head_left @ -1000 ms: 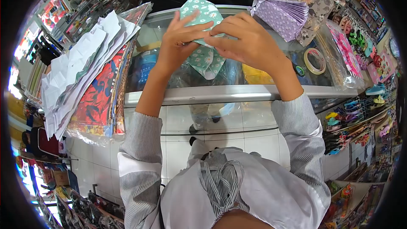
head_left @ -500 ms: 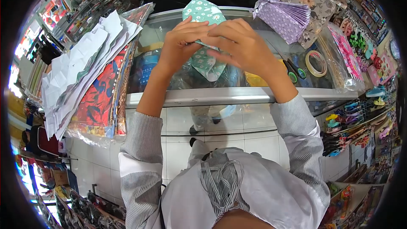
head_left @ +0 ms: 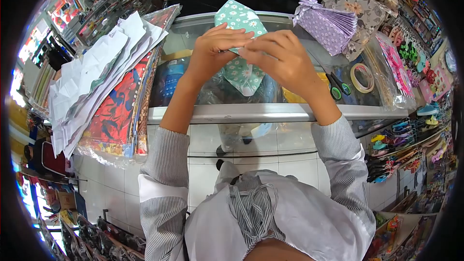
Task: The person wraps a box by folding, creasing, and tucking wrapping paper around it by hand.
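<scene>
glass shows between my right hand (head_left: 284, 60) and the pleated lilac floral-paper bundle (head_left: 326, 26) by the counter's (head_left: 232, 112) back edge. the mint-green, daisy-printed, angular paper piece (head_left: 237, 17) is there too, under my left hand (head_left: 210, 50), right fingers bent close; whether either grips, i cannot tell. more of the black-and-green scissors (head_left: 340, 81) shows than a second ago.

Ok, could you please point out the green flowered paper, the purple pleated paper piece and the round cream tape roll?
Green flowered paper (head_left: 237, 17), head view: its upper part.
Purple pleated paper piece (head_left: 323, 26), head view: its middle.
Round cream tape roll (head_left: 363, 89), head view: lower rim.
</scene>
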The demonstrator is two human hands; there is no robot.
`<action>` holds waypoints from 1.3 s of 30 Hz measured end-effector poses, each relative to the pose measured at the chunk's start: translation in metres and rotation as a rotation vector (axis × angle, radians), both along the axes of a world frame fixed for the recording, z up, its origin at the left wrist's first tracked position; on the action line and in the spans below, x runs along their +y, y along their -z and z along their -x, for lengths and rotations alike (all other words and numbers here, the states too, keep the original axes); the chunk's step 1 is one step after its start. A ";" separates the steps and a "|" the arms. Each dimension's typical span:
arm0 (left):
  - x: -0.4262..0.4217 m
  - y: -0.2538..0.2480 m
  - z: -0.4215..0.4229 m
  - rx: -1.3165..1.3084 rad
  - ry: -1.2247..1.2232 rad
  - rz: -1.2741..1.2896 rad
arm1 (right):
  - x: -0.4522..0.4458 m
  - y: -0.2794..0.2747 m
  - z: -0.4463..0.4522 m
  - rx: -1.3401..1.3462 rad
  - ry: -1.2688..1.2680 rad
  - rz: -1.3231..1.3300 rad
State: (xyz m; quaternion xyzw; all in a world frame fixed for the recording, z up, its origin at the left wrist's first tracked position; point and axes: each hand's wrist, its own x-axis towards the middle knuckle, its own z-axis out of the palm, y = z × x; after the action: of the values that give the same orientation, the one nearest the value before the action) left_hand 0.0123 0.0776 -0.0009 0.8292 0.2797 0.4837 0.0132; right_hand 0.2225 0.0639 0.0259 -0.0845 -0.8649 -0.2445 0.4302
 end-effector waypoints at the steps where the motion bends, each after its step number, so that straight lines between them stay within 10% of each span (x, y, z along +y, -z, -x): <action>1: 0.000 0.000 -0.001 -0.004 -0.007 0.007 | 0.001 -0.001 0.001 0.014 0.014 0.048; 24: -0.003 -0.003 0.000 0.054 -0.002 -0.003 | 0.013 0.011 -0.003 0.026 -0.206 0.095; 39: -0.010 -0.003 -0.006 -0.001 -0.063 -0.030 | 0.034 0.017 -0.014 0.166 -0.195 0.658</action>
State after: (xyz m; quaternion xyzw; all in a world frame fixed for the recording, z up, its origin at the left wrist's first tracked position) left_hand 0.0186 0.0675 0.0016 0.8198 0.2985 0.4885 -0.0146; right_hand 0.2368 0.0983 0.0088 -0.1549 -0.8635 0.0972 0.4700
